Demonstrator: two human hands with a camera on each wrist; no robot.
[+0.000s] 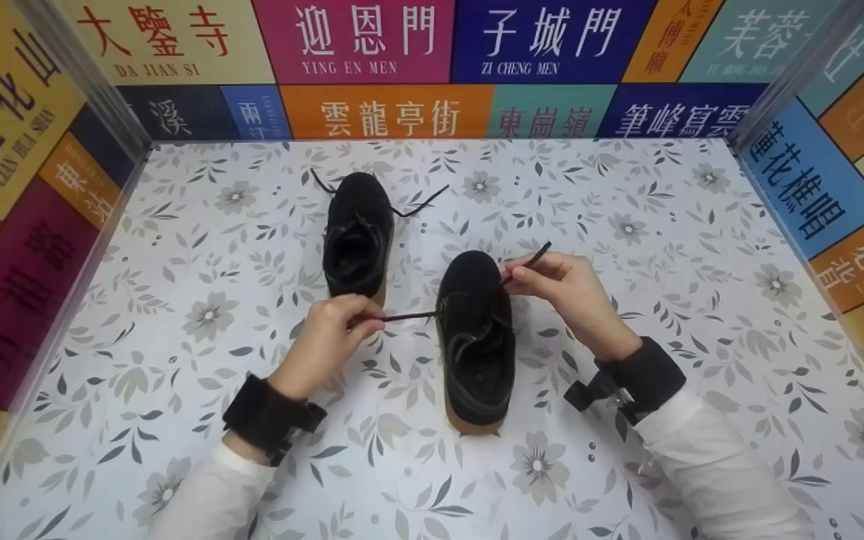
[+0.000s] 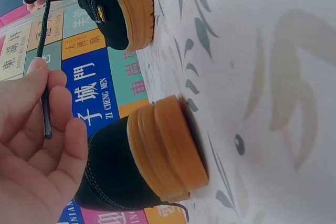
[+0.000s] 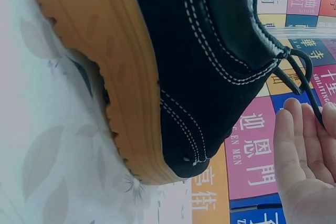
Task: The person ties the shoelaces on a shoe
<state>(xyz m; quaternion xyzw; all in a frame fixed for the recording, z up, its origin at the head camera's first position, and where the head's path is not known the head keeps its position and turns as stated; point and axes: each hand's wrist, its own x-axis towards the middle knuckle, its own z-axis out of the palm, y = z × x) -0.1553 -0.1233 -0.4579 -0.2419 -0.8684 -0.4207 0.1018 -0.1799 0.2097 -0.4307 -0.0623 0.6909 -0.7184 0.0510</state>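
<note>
Two black lace-up shoes with tan soles stand upright on the table, toes toward the back wall. My left hand (image 1: 319,341) pinches one end of the nearer shoe's (image 1: 469,274) black lace (image 1: 411,316), which stretches left from the shoe. In the left wrist view, the lace tip (image 2: 47,119) pokes out below the thumb. On the other side of that shoe, my right hand (image 1: 571,296) pinches the second lace end (image 1: 539,253) near the toe. The right wrist view shows the shoe's stitched side (image 3: 205,82) and the lace loop (image 3: 304,66) running to the fingers.
Behind and left of the nearer shoe stands the other shoe (image 1: 361,199), its lace ends (image 1: 424,202) loose on both sides. A white floral cloth (image 1: 214,315) covers the table. Colourful panels with printed characters (image 1: 372,45) enclose the back and sides.
</note>
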